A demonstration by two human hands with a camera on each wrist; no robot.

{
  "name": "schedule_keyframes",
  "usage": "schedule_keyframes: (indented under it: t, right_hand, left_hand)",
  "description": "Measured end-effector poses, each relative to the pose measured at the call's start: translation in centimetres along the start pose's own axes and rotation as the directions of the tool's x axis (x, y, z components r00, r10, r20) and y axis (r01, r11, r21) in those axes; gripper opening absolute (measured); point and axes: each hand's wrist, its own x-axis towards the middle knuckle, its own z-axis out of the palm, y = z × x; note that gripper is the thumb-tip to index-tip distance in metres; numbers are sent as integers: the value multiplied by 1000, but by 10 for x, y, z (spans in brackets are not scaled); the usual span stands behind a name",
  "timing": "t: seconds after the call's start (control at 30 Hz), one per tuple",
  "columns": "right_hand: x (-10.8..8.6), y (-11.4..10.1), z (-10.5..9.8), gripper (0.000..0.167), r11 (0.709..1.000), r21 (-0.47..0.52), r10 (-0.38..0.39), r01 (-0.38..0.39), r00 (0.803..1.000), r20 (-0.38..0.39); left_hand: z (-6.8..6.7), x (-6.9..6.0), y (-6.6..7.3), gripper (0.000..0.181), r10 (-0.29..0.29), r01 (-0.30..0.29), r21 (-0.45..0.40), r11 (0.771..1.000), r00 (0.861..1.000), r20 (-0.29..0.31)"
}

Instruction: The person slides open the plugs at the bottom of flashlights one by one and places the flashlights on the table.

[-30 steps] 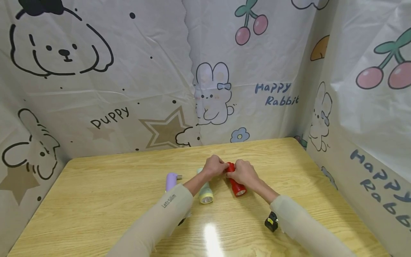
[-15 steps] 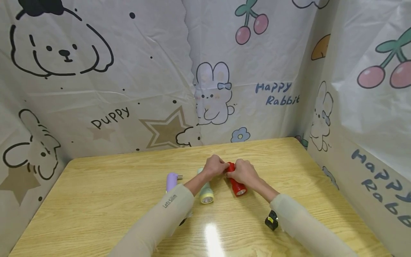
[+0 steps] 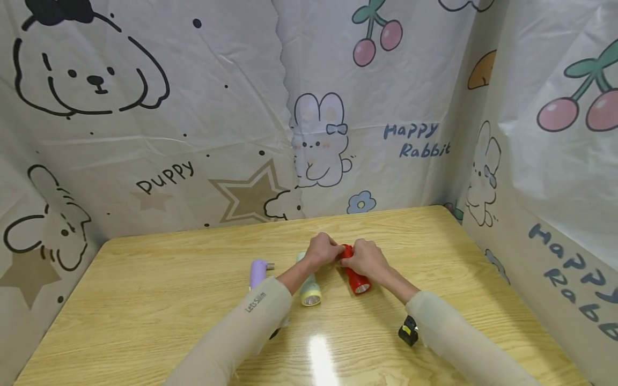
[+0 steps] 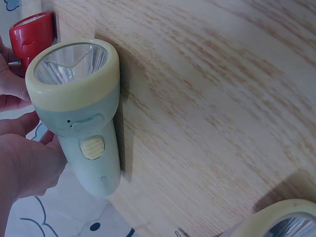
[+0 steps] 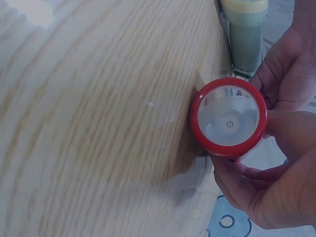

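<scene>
A red flashlight [image 3: 357,280] lies on the table, its lens end toward me. My right hand [image 3: 368,259] grips its body, thumb and fingers around the sides. At its tail end my left hand [image 3: 322,250] pinches with thumb and fingertips; the exact contact is partly hidden. The right wrist view faces the red-rimmed lens [image 5: 229,121], with both hands behind it. Under my left wrist lies a mint-green flashlight [image 4: 96,143] with a cream rim and switch, apart from the grip. Metal prongs [image 5: 241,75] show at its tail.
A purple flashlight [image 3: 258,272] with metal prongs lies to the left, partly hidden by my left sleeve [image 3: 241,332]. A small black device [image 3: 408,332] shows beside my right sleeve. Patterned sheets [image 3: 232,107] stand behind and along the sides of the wooden table [image 3: 159,300].
</scene>
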Motion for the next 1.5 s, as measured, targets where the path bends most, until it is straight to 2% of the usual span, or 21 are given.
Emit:
schedule_keyframes:
  t: [0.43,0.73,1.5]
  right_hand:
    - [1,1,1,40,1000,-8,-6,6,1000,-10]
    - [1,1,3,38,1000,-21,3,-3,1000,-12]
    - [1,0,0,40,999,-50,1,-1,1000,4]
  left_hand:
    - [0,-2,-1,18,27,-26,15,1000,1000,-16]
    - [0,0,-2,20,0,0,11,1000,1000,8]
    - [-1,0,-1,23,16,-16,25,1000,1000,7]
